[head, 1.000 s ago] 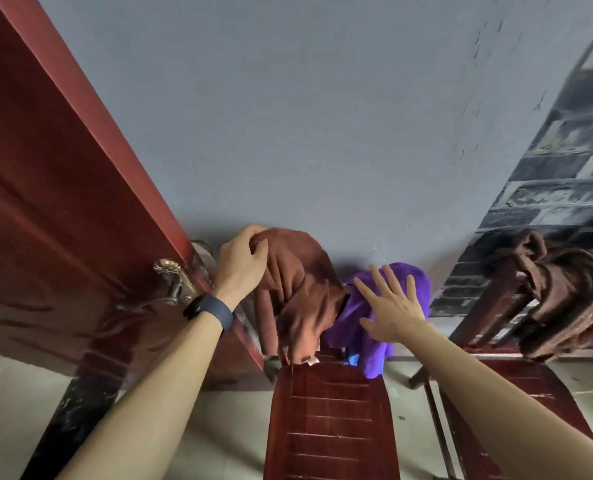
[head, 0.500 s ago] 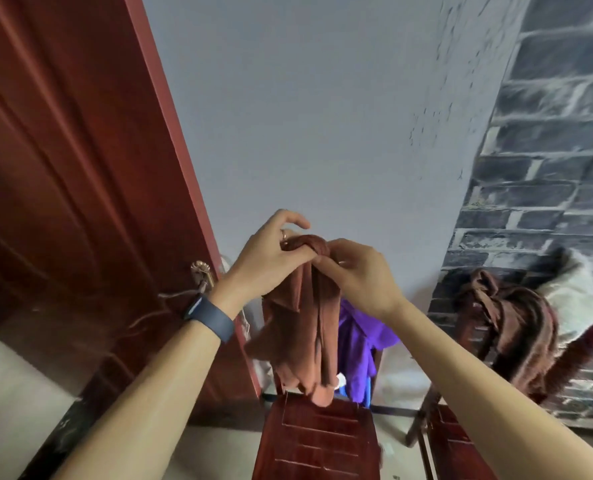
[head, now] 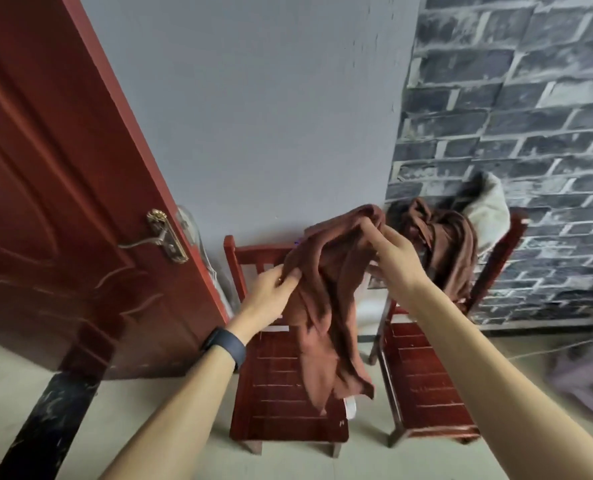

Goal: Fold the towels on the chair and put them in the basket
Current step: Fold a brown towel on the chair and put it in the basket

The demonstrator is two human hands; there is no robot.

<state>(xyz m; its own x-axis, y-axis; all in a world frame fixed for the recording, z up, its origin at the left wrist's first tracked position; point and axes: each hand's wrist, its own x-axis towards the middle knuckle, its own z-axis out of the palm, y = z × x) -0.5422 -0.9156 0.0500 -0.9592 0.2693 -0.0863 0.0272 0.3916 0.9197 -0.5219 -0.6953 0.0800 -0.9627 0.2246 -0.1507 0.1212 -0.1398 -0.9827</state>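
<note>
Left hand [head: 271, 292]: pinching an edge of the brown towel [head: 326, 306], centre frame.
Right hand [head: 392, 258]: gripping its top, higher and further right.
Towel: lifted off the chair [head: 281, 393] back since a second ago; now hanging above the seat, hands pulled apart.
Meaning: likely being spread out; folding not begun.
Other towels [head: 444, 251]: draped over the right-hand chair.

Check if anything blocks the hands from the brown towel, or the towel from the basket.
Nothing blocks the hands: the left hand and right hand both grip the brown towel above the door-side chair. No basket shows clearly; if the blurred shape at lower right is it, the other chair stands partly between.
</note>
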